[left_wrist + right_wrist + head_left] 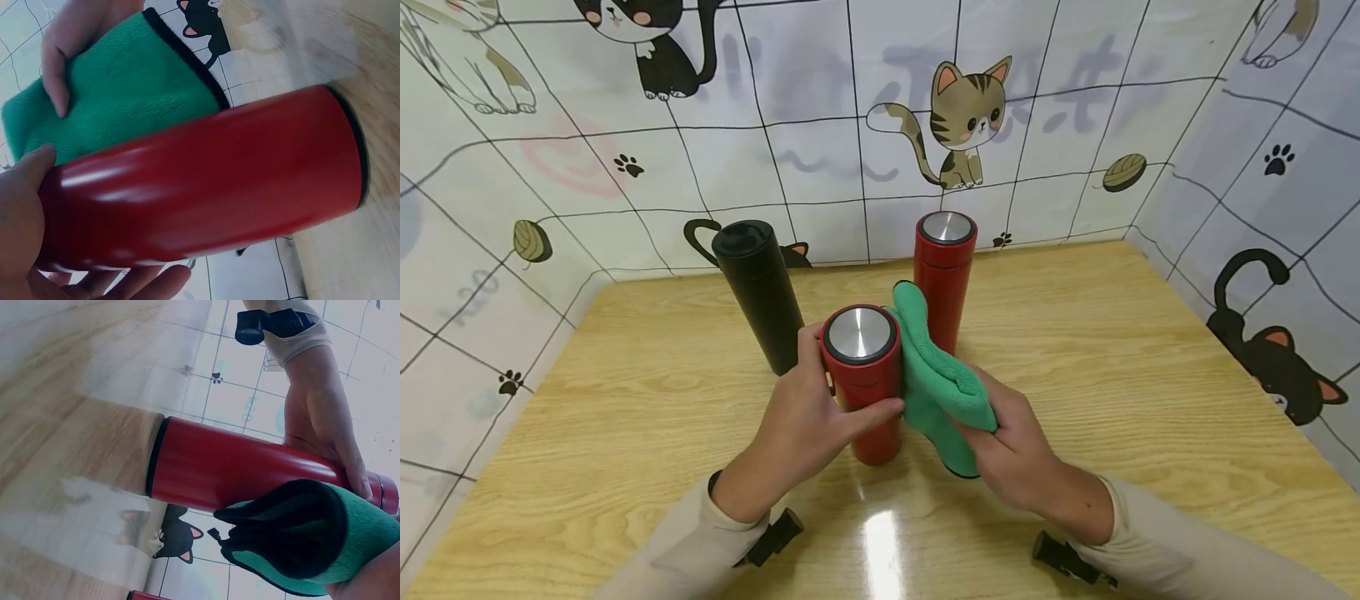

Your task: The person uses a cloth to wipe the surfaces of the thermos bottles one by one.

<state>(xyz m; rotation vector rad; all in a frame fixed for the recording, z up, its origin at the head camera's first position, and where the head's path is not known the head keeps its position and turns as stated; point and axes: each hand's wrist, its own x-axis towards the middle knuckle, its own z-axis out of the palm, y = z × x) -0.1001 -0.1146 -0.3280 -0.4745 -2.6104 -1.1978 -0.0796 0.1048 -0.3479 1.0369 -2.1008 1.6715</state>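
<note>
A red thermos bottle [868,392] with a shiny metal lid stands upright, its base at the tabletop. My left hand [805,425] grips its upper part from the left, thumb across the near side. In my right hand [1018,454] is a folded green cloth [936,379] with dark edging, held against the bottle's right side. The left wrist view shows the cloth [131,94] alongside the red thermos bottle [212,181]. Dark folds of the cloth [369,531] face the right wrist camera, beside the same bottle [231,462].
Behind my left hand stands a black bottle [760,292]. A second red bottle [943,283] stands behind the cloth, partly covered by it. The wooden table [1150,375] meets a cat-printed wall covering [820,167] at the back and sides.
</note>
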